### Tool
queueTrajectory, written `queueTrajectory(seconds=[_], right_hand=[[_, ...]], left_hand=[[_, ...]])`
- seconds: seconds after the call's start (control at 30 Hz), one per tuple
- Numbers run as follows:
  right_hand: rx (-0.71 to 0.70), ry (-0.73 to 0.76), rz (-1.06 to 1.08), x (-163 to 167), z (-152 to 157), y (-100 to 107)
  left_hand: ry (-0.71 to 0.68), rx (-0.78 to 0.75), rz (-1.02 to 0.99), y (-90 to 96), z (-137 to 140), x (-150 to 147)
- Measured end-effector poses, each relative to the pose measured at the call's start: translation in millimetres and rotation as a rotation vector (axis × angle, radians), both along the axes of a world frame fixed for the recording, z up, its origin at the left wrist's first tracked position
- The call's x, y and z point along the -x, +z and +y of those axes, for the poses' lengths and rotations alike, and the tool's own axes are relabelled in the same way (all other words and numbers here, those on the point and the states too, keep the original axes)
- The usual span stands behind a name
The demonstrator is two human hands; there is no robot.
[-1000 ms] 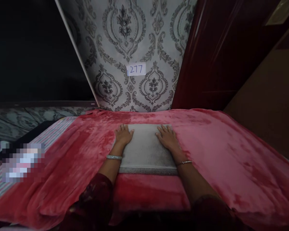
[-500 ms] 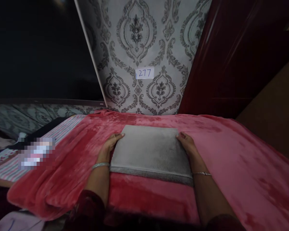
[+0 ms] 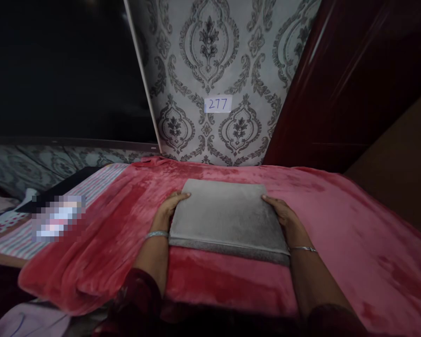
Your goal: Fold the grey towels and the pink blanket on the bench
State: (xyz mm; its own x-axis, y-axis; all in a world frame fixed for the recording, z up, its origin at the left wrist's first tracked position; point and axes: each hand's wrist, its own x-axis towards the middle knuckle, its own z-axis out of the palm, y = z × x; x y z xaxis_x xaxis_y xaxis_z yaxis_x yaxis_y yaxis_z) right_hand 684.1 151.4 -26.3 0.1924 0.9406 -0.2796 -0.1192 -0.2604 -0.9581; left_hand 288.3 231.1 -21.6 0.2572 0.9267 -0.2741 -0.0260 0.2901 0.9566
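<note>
A folded grey cloth (image 3: 228, 217), perhaps a towel, lies flat with a darker band along its near edge. My left hand (image 3: 171, 204) grips its left side near the far corner, thumb on top and the other fingers mostly hidden. On the opposite side, my right hand (image 3: 282, 210) has its thumb over the far right corner, with the fingers down the side and under the edge. Beneath the cloth spreads a red and pink plush blanket (image 3: 337, 224). A bracelet shows on each wrist.
A large dark screen (image 3: 63, 70) stands at the back left. Patterned wallpaper with a paper label (image 3: 218, 104) reading 277 is behind the blanket. A glossy dark red panel (image 3: 323, 93) rises at the right. Striped fabric (image 3: 21, 241) lies left, partly blurred out.
The view has shifted slightly, so everything sits a little further right. My right hand has changed from a pinch at the corner to a thumb laid on top. The cloth stays folded.
</note>
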Motion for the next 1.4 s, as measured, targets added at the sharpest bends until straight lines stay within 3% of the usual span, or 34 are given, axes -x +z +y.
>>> queueTrajectory(seconds=[0.1,0.33,0.43,0.53,0.7,0.8,0.87,0.97,1.03,1.13,1.23,1.33,1.4], right_hand=[[0.078,0.021,0.049,9,-5,8],[0.041,0.005,0.006,25,-19,22],[-0.006,-0.038,0.0,23,-22,31],[-0.176,-0.076,-0.009,18,-18,53],[-0.604,-0.187,-0.16,10,-15,109],[-0.774,-0.243,-0.336,6,-30,122],[-0.819,-0.215,-0.504,6,-49,106],[-0.688,-0.041,-0.678,8,-81,48],[-0.514,0.066,-0.671,10,-99,3],[-0.44,0.042,-0.609,9,-116,-40],[-0.358,-0.03,-0.442,3,-117,-45],[-0.179,-0.055,-0.211,-2,-105,-36],[-0.109,-0.042,-0.191,-1,-94,-32]], left_hand=[[-0.018,-0.005,0.0,3.3,-1,-1],[-0.047,-0.07,0.041,13.8,-5,-2],[-0.064,-0.172,0.02,27.5,-8,-1],[-0.023,-0.359,0.006,54.9,-12,0],[0.144,-0.746,-0.009,116.8,-16,7],[0.214,-0.959,0.099,132.6,-24,19],[0.245,-1.026,0.244,121.6,-38,32],[0.202,-0.945,0.39,74.8,-71,50],[0.075,-0.873,0.437,36.6,-95,59],[-0.042,-0.821,0.472,-4.1,-120,65],[0.032,-0.609,0.355,-14.8,-118,67],[0.122,-0.25,0.136,-8.0,-102,65],[0.155,-0.09,0.053,-2.3,-92,61]])
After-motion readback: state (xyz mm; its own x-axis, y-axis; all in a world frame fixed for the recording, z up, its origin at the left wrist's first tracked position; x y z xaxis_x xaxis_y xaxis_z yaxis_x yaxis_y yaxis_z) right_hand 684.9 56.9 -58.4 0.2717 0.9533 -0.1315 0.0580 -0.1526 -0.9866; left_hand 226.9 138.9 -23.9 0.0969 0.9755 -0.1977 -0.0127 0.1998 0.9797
